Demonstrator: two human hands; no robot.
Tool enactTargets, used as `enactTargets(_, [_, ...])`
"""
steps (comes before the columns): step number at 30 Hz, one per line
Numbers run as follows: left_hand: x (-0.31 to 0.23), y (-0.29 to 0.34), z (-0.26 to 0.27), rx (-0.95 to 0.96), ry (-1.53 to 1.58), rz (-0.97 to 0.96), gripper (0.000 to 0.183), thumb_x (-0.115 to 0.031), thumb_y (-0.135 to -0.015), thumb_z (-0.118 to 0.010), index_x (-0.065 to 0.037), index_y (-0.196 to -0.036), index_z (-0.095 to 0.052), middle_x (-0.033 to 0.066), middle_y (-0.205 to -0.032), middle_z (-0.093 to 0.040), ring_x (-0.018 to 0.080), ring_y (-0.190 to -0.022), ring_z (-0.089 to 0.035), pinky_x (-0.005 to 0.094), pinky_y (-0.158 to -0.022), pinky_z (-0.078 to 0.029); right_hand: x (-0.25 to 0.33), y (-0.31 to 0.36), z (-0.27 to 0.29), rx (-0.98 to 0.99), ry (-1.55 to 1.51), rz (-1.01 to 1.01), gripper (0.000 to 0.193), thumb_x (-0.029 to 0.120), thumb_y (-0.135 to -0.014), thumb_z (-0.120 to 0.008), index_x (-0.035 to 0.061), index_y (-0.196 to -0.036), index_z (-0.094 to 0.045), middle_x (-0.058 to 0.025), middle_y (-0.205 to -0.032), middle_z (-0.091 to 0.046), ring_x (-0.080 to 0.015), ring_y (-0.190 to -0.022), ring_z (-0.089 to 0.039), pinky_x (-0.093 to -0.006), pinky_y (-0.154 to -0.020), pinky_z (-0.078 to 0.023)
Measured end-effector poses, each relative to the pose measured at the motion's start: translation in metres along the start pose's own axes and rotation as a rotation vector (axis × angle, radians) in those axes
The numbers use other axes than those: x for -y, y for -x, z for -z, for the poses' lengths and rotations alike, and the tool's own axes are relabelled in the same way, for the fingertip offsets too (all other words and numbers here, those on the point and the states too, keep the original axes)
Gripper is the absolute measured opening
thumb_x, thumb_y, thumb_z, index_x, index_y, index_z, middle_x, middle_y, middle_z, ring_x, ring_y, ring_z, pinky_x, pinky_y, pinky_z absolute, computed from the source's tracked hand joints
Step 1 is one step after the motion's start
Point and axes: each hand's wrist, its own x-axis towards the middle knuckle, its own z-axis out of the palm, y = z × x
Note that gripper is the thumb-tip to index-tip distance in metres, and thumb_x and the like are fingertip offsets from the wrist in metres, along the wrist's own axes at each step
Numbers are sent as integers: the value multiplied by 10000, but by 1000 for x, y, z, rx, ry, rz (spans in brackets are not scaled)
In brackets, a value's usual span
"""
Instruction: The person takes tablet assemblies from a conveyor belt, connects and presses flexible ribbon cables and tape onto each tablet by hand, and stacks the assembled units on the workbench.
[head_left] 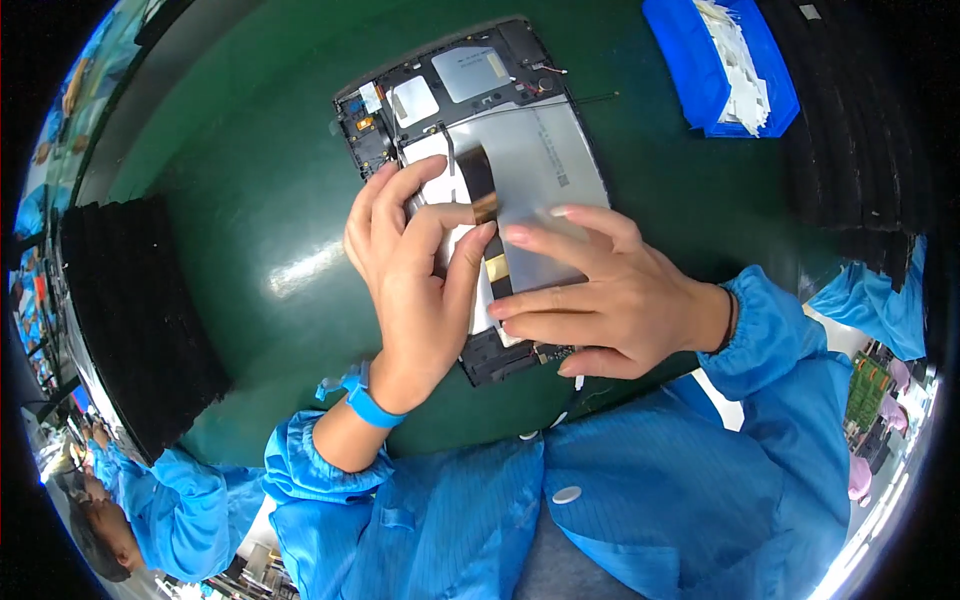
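Note:
An opened tablet (490, 368) lies tilted on the green work mat, its inside facing up. A silver-grey battery (545, 150) fills much of it, and a dark flex strip (478, 172) with copper and gold patches runs along the battery's left side. With thumb and index finger, my left hand (405, 260) pinches the strip near its copper-coloured part; the other fingers curl over the tablet's left edge. My right hand (610, 290) lies with fingers stretched out over the battery and the strip's lower end, holding nothing. The hands hide part of the tablet's middle.
A blue bin (690, 75) with white pieces in it stands at the far right. Black ridged foam (130, 320) lies on the left, and more black foam (850, 120) on the right. The green mat (250, 170) spreads around the tablet. Another person in blue (190, 510) sits at the lower left.

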Motion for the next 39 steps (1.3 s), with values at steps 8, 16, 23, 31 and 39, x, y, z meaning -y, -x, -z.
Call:
enactTargets(8, [2, -1, -5, -27, 40, -17, 426, -2, -795, -622, -26, -1204, -506, 156, -1285, -508, 356, -1232, -413, 441, -1040, -273, -10, -18, 6, -159, 260, -218, 382, 269, -835, -610, 116, -1185, -601, -52, -1228, -623, -325, -1354, -359, -551, -1092, -205])
enactTargets(16, [1, 0, 3, -149, 143, -175, 286, 2, -804, -610, -41, -1086, -585, 114, -1144, -599, 321, -1174, -467, 417, -1027, -325, 3, 19, 14, -14, -118, -61, 341, 72, -664, -692, 163, -992, -668, 0, -1171, -609, -304, -1292, -420, -498, -1061, -242])
enactTargets(23, [-19, 9, 18, -16, 26, -550, 251, -101, -659, -730, -192, -886, -674, -53, -900, -674, 197, -945, -591, 434, -1024, -279, -4, 19, -11, -318, -38, -14, 167, 93, -680, -737, 152, -833, -705, 3, -1040, -637, -257, -1130, -537, -443, -951, -348])
enactTargets(31, [-28, 21, 18, -2, -23, -812, 215, -183, -705, -675, -269, -901, -697, -104, -878, -645, 98, -909, -588, 386, -1011, -221, -6, 16, -18, -375, -121, -122, 189, 61, -673, -728, 137, -846, -738, 24, -885, -634, -201, -952, -560, -341, -840, -370])
enactTargets(39, [-26, 23, 21, -6, -104, -823, 221, -216, -692, -670, -265, -906, -704, -112, -909, -633, 84, -907, -570, 367, -999, -249, -4, 13, -19, -404, -115, -152, 191, 49, -671, -721, 123, -846, -736, 22, -863, -633, -195, -938, -557, -343, -830, -371])
